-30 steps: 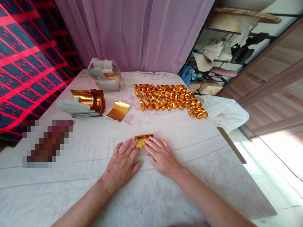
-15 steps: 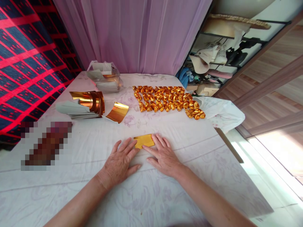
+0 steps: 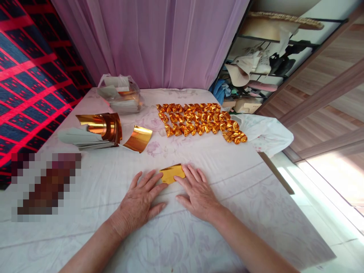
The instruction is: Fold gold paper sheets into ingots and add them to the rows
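Observation:
A folded piece of gold foil paper (image 3: 171,173) lies flat on the table between my hands. My left hand (image 3: 141,201) rests palm down with fingers spread, its fingertips at the paper's left end. On the other side, my right hand (image 3: 196,189) is flat too, fingers stretched over the paper's right end. Beyond them sits a single curved gold sheet (image 3: 138,139). Left of it stands a fanned stack of gold foil sheets (image 3: 105,127) with pale backs. Several rows of folded gold paper pieces (image 3: 196,117) lie farther back.
A clear plastic bag of paper (image 3: 122,94) is at the back left of the cloth-covered table (image 3: 182,235). A white plastic bag (image 3: 267,132) hangs over the right edge. Behind are a purple curtain (image 3: 170,41) and a shelf with shoes and a hat (image 3: 239,72). Pixelation hides something at left.
Both hands stay on the folded foil paper with little movement. The view has shifted slightly, so the stack and the single sheet sit a bit lower and farther left.

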`<state>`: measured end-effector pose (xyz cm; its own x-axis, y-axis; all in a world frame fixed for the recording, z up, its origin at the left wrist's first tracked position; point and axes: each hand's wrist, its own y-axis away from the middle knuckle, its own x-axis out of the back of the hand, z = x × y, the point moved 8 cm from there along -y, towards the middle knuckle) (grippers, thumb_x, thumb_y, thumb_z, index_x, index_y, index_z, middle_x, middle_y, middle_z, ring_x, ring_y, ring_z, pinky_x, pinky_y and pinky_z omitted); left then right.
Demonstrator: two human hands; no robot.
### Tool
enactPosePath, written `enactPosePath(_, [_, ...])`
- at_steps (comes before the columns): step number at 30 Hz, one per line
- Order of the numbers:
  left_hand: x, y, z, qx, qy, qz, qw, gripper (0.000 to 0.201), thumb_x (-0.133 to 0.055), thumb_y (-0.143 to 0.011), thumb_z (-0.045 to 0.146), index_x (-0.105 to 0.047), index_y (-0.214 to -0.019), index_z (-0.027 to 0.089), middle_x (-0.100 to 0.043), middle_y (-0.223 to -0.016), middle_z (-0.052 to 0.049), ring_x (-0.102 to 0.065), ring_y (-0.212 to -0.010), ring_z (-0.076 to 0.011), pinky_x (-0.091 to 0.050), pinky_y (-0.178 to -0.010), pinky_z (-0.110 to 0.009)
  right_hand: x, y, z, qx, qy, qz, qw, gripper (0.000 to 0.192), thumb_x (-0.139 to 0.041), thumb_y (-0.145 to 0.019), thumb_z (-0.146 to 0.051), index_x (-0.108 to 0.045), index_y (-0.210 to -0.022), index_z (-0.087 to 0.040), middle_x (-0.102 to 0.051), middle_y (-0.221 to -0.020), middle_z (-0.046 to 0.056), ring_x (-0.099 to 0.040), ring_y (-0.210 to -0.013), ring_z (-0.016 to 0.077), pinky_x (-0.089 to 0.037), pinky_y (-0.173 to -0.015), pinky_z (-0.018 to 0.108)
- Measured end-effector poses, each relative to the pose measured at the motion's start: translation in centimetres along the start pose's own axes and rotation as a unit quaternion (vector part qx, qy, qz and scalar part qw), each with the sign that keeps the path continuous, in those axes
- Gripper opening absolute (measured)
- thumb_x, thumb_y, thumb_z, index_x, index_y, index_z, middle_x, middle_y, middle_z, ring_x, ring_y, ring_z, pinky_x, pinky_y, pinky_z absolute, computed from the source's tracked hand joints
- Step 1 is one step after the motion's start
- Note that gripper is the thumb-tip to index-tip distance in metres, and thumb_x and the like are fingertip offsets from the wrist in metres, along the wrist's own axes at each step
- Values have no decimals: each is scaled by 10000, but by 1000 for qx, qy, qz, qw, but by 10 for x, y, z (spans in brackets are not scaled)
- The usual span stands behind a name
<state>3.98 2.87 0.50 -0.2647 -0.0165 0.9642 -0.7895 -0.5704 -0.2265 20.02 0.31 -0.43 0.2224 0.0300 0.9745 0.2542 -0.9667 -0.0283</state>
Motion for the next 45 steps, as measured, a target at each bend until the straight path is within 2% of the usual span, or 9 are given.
enactPosePath(3, [1,1,4,8,-2,17,1000,469,-621,-877,451,-579,-1316,289,-515,-1473,-80,-414,-1380,-317,-179,-1166,-564,0,0,-2,-21,7,18,1000,656,-589,-913,-511,-420,-1495,-260,-163,-1641,147,-148,-1506,349,-174,-1172,585])
enactPosePath(7, [5,1,7,26,7,39,999,446,-579,-894,515,-613,-1280,294,-549,-1439,-75,-448,-1355,-303,-154,-1184,-535,-2,-2,-6,-16,8,22,1000,677,-574,-915,-542,-378,-1515,-296,-114,-1653,133,-124,-1509,362,-155,-1168,605])
enactPosePath(15, [6,0,6,22,-10,14,1000,477,-600,-879,495,-585,-1318,309,-547,-1451,-51,-429,-1374,-312,-103,-1200,-538,-2,0,3,-46,22,23,998,625,-542,-932,-549,-420,-1494,-307,-200,-1635,139,-169,-1497,365,-178,-1152,603])
enactPosePath(22, [8,-1,6,47,7,27,999,435,-546,-911,530,-612,-1276,302,-566,-1436,-31,-431,-1376,-296,-47,-1209,-519,0,6,12,-78,19,37,996,604,-530,-936,-542,-456,-1476,-280,-240,-1622,153,-203,-1484,368,-209,-1139,584])
enactPosePath(30, [8,-1,6,37,6,26,999,424,-559,-913,516,-606,-1282,313,-564,-1440,-23,-435,-1374,-297,-53,-1208,-526,-1,5,15,-87,27,35,995,592,-533,-935,-529,-457,-1474,-297,-245,-1623,138,-218,-1479,369,-218,-1139,575])
enactPosePath(38, [9,1,3,42,12,28,999,382,-546,-920,512,-630,-1214,283,-565,-1441,-30,-429,-1385,-289,-83,-1211,-530,-1,5,22,-106,48,48,992,620,-533,-931,-503,-437,-1490,-253,-294,-1605,139,-249,-1467,370,-251,-1135,559])
enactPosePath(43, [9,-1,5,47,-10,37,998,386,-560,-907,504,-641,-1208,277,-594,-1404,-58,-457,-1360,-314,-113,-1199,-575,5,8,21,-106,55,90,989,675,-494,-954,-474,-368,-1517,-123,-266,-1595,222,-236,-1469,366,-254,-1141,554])
enactPosePath(45, [12,-3,8,48,-22,48,997,377,-569,-900,506,-660,-1175,263,-614,-1377,-73,-475,-1344,-328,-115,-1198,-586,8,9,15,-77,54,102,990,657,-513,-949,-479,-379,-1515,-174,-221,-1616,202,-200,-1482,368,-231,-1145,573])
